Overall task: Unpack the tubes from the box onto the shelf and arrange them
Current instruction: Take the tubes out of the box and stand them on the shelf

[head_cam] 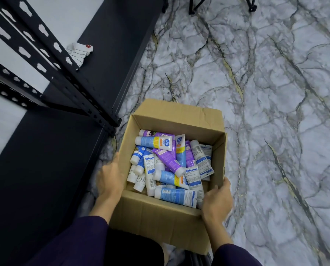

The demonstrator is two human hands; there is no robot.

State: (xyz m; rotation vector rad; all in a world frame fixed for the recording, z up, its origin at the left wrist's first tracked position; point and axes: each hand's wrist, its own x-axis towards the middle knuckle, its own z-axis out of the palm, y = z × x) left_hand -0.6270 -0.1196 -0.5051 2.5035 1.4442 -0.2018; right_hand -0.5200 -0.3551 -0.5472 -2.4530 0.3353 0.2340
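An open cardboard box point(181, 118) stands on the marble-patterned floor, filled with several blue, white and purple tubes point(171, 166) lying in a loose heap. My left hand point(110, 176) presses against the box's left outer wall with fingers spread flat. My right hand point(216, 201) holds the near right corner, thumb over the rim and fingers wrapped around the outside. The black metal shelf point(51, 150) stands just left of the box, its dark lower board bare near the box.
A slotted black upright post point(95, 104) of the shelf meets the floor beside the box's far left corner. A crumpled white striped cloth point(79, 52) lies on the shelf board farther back. Black stand legs point(193, 5) sit at the top of the floor.
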